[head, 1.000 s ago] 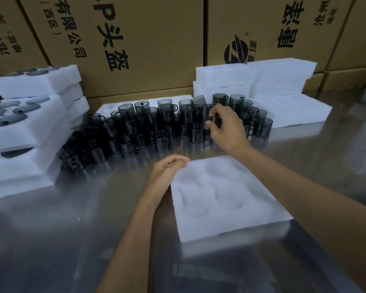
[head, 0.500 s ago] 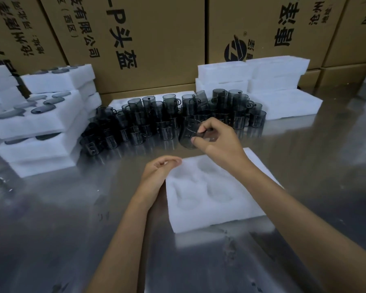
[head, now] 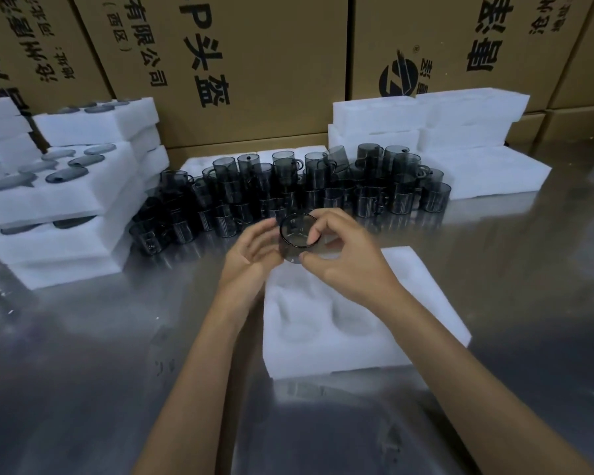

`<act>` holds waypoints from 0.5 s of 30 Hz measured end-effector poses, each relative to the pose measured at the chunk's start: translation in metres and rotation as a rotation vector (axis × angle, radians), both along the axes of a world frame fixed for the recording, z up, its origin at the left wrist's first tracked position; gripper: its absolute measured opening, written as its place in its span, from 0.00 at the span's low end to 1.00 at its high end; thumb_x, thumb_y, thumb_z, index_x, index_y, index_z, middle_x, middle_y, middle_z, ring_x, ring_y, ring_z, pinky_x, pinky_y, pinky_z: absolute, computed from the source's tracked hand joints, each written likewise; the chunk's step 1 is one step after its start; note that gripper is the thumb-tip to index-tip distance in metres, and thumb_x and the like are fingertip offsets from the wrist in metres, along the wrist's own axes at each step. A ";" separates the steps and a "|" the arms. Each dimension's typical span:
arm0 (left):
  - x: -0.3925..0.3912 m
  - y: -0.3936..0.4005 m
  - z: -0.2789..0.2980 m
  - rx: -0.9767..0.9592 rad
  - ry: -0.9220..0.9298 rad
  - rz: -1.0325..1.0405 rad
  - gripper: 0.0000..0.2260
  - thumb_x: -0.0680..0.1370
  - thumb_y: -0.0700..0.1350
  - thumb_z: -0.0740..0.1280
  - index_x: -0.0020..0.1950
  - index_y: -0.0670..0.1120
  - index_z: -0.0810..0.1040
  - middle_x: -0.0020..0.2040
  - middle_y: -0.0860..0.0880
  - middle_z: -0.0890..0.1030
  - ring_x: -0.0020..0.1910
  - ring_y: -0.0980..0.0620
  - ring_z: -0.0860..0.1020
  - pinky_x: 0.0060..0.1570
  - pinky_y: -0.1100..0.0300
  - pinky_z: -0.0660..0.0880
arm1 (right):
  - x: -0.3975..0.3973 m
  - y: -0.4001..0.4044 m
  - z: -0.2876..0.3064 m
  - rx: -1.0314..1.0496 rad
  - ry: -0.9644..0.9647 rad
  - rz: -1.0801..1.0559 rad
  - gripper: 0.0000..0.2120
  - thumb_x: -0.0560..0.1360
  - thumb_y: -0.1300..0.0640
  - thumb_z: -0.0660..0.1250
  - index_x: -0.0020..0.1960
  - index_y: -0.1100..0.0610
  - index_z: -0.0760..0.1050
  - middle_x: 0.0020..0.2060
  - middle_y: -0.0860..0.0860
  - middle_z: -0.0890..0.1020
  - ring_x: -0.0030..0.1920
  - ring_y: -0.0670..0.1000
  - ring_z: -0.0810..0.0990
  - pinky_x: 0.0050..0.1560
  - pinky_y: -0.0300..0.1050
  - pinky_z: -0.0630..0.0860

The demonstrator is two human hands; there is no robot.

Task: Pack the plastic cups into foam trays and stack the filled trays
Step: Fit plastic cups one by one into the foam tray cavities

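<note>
the smoky cup (head: 297, 240) hangs above the far edge of the empty foam tray (head: 408, 323), right hand (head: 350, 262) pinching its rim and wall, left hand (head: 254, 255) cupping its side. first loading step, seemingly; next it needs lowering squarely into a pocket.

Brown cardboard boxes (head: 261, 63) printed with black Chinese characters and a round logo stand as a wall along the far edge of the shiny metal table (head: 83, 389).
</note>
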State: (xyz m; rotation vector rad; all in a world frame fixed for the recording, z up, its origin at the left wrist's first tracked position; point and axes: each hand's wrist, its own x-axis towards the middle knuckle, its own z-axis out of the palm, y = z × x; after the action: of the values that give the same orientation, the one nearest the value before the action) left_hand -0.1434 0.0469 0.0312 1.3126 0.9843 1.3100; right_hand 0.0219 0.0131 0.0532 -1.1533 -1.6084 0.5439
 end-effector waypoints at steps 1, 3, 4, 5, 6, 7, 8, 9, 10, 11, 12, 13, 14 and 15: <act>-0.002 0.000 0.003 0.045 0.025 -0.039 0.27 0.74 0.28 0.68 0.69 0.47 0.75 0.64 0.48 0.80 0.63 0.50 0.79 0.63 0.54 0.76 | 0.001 -0.001 -0.001 0.021 -0.033 0.004 0.10 0.69 0.63 0.75 0.43 0.55 0.75 0.57 0.42 0.76 0.55 0.40 0.78 0.53 0.30 0.70; -0.003 -0.003 0.008 0.124 0.098 -0.123 0.31 0.71 0.29 0.70 0.72 0.49 0.72 0.68 0.52 0.77 0.66 0.58 0.76 0.61 0.61 0.76 | 0.004 -0.006 -0.001 0.039 -0.099 0.007 0.09 0.69 0.63 0.74 0.44 0.55 0.75 0.59 0.43 0.77 0.61 0.40 0.75 0.57 0.35 0.70; -0.003 -0.006 0.009 0.157 0.131 -0.148 0.32 0.70 0.30 0.69 0.72 0.50 0.71 0.68 0.54 0.76 0.67 0.60 0.74 0.59 0.64 0.75 | 0.004 -0.008 -0.001 0.045 -0.125 0.009 0.09 0.70 0.63 0.73 0.44 0.55 0.75 0.60 0.43 0.76 0.63 0.39 0.74 0.59 0.37 0.71; -0.002 -0.008 0.011 0.177 0.158 -0.163 0.33 0.70 0.28 0.68 0.72 0.51 0.71 0.68 0.53 0.76 0.69 0.59 0.73 0.57 0.66 0.75 | 0.005 -0.010 0.000 0.049 -0.144 0.010 0.09 0.70 0.63 0.73 0.45 0.55 0.75 0.61 0.43 0.76 0.63 0.39 0.74 0.60 0.39 0.71; -0.001 -0.009 0.012 0.186 0.181 -0.173 0.35 0.70 0.26 0.68 0.73 0.51 0.70 0.69 0.51 0.76 0.69 0.57 0.73 0.57 0.66 0.75 | 0.005 -0.012 0.001 0.053 -0.150 0.012 0.09 0.70 0.64 0.72 0.45 0.54 0.75 0.62 0.43 0.76 0.63 0.39 0.74 0.60 0.38 0.71; 0.000 -0.011 0.013 0.191 0.198 -0.179 0.35 0.71 0.24 0.68 0.73 0.50 0.69 0.68 0.49 0.77 0.69 0.54 0.74 0.56 0.65 0.75 | 0.006 -0.014 0.002 0.057 -0.140 0.020 0.09 0.70 0.64 0.72 0.45 0.54 0.75 0.62 0.43 0.77 0.63 0.39 0.74 0.59 0.36 0.71; 0.000 -0.011 0.015 0.195 0.211 -0.180 0.36 0.71 0.24 0.69 0.73 0.50 0.69 0.67 0.47 0.77 0.67 0.53 0.76 0.56 0.63 0.75 | 0.006 -0.016 0.003 0.055 -0.118 0.035 0.09 0.70 0.65 0.72 0.46 0.54 0.76 0.61 0.43 0.77 0.61 0.40 0.76 0.58 0.34 0.70; -0.001 -0.012 0.016 0.196 0.222 -0.175 0.36 0.70 0.26 0.71 0.73 0.49 0.68 0.66 0.47 0.78 0.65 0.51 0.77 0.57 0.61 0.76 | 0.007 -0.017 0.005 0.046 -0.092 0.053 0.10 0.70 0.65 0.72 0.46 0.54 0.76 0.59 0.43 0.78 0.59 0.41 0.77 0.57 0.32 0.70; -0.002 -0.013 0.016 0.193 0.236 -0.166 0.36 0.69 0.27 0.73 0.72 0.49 0.68 0.64 0.46 0.79 0.63 0.50 0.78 0.58 0.59 0.76 | 0.008 -0.018 0.006 0.026 -0.067 0.074 0.11 0.70 0.65 0.72 0.48 0.54 0.76 0.57 0.42 0.78 0.57 0.43 0.78 0.56 0.32 0.71; -0.003 -0.014 0.017 0.191 0.261 -0.154 0.36 0.69 0.29 0.75 0.72 0.49 0.69 0.64 0.46 0.79 0.63 0.50 0.79 0.59 0.59 0.76 | 0.009 -0.018 0.008 -0.003 -0.043 0.095 0.12 0.71 0.65 0.73 0.50 0.54 0.76 0.56 0.42 0.79 0.56 0.44 0.79 0.56 0.35 0.73; -0.003 -0.015 0.017 0.191 0.302 -0.136 0.36 0.68 0.31 0.77 0.72 0.51 0.69 0.63 0.46 0.79 0.62 0.51 0.78 0.59 0.60 0.76 | 0.010 -0.019 0.008 -0.037 -0.023 0.117 0.13 0.71 0.64 0.74 0.52 0.53 0.76 0.55 0.43 0.80 0.55 0.45 0.79 0.57 0.39 0.74; -0.003 -0.016 0.016 0.193 0.347 -0.114 0.36 0.68 0.34 0.79 0.71 0.52 0.70 0.62 0.47 0.79 0.62 0.52 0.78 0.60 0.60 0.75 | 0.010 -0.019 0.009 -0.069 -0.004 0.140 0.16 0.71 0.64 0.74 0.55 0.53 0.75 0.54 0.44 0.81 0.56 0.45 0.79 0.58 0.43 0.75; -0.003 -0.018 0.016 0.201 0.376 -0.089 0.35 0.67 0.37 0.80 0.69 0.53 0.71 0.61 0.49 0.79 0.61 0.54 0.77 0.60 0.60 0.74 | 0.011 -0.019 0.009 -0.096 0.018 0.162 0.19 0.71 0.63 0.75 0.58 0.53 0.75 0.55 0.46 0.81 0.58 0.46 0.79 0.60 0.47 0.76; -0.003 -0.019 0.015 0.210 0.383 -0.062 0.34 0.65 0.40 0.82 0.66 0.54 0.73 0.59 0.51 0.79 0.59 0.56 0.77 0.60 0.61 0.73 | 0.011 -0.018 0.009 -0.119 0.043 0.177 0.22 0.71 0.64 0.75 0.61 0.52 0.73 0.57 0.46 0.81 0.60 0.46 0.79 0.62 0.49 0.75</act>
State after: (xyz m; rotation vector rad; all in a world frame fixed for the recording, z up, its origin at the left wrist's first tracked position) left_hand -0.1462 0.0275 0.0457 1.7870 1.0743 1.1607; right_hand 0.0329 -0.0053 0.0626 -1.0838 -1.6685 0.7840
